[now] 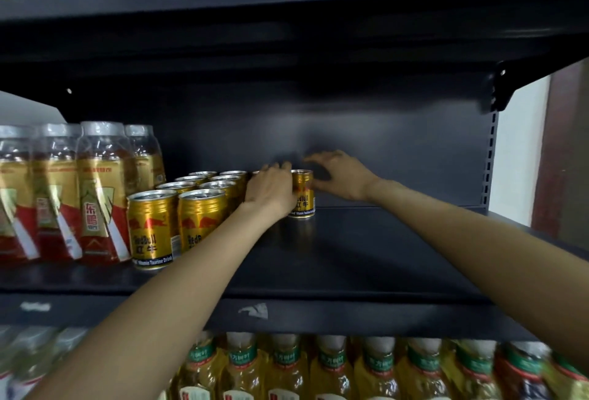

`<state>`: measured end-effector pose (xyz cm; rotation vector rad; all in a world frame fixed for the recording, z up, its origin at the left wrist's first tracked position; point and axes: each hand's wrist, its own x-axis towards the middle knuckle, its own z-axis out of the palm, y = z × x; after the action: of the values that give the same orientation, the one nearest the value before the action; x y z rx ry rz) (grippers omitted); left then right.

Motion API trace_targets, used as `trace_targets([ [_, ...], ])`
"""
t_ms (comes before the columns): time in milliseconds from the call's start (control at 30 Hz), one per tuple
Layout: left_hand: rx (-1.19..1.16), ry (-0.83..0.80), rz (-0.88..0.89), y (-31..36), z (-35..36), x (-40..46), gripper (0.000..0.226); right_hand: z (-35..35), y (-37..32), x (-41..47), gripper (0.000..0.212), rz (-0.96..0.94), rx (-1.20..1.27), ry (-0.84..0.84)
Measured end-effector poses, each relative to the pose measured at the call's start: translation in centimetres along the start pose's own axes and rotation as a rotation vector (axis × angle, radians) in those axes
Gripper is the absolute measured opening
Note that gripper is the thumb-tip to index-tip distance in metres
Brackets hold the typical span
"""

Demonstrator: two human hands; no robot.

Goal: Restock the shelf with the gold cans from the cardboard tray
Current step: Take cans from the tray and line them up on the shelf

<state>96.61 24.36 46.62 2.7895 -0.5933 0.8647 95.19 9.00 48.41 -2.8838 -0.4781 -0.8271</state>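
1. Gold cans (178, 208) stand upright in two rows on the dark shelf (366, 256), left of centre, running from the front edge toward the back panel.
2. Single gold can (302, 194) stands upright near the back of the shelf, just right of the rows, between the two hands.
3. Left hand (271, 191) reaches to the back, its fingers curled against the left side of the single can; a further can top shows just behind this hand.
4. Right hand (338, 173) hovers just right of the single can with fingers spread and relaxed, grasping nothing; whether it touches the can cannot be told.
5. Clear bottles with gold-and-red labels (73, 192) stand at the shelf's left end, beside the rows.
6. Yellow bottles with green collars (334, 367) fill the shelf below.
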Motion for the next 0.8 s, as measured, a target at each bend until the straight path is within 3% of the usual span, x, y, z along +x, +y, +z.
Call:
trace_targets([
  [133,-0.094,0.218,0.159,0.9,-3.9,-5.3,0.035,-2.7,-3.3,-5.5,0.032,0.007,0.018,0.227],
  [300,-0.240,0.551,0.378,0.3,-5.4,-13.6,0.020,-3.0,-7.9,-14.2,0.018,-0.004,-0.022,0.596],
  [433,-0.379,0.609,0.447,0.1,-3.1,-20.5,0.019,-0.8,-11.4,-21.5,0.011,0.035,0.071,0.696],
  [600,-0.501,0.440,0.378,0.9,1.5,-30.2,0.020,4.7,-14.8,-31.9,0.016,0.072,0.192,0.539],
  [800,-0.436,-0.145,0.132,1.3,6.6,-42.0,0.024,11.4,-16.7,-44.2,0.018,0.243,0.256,0.027],
])
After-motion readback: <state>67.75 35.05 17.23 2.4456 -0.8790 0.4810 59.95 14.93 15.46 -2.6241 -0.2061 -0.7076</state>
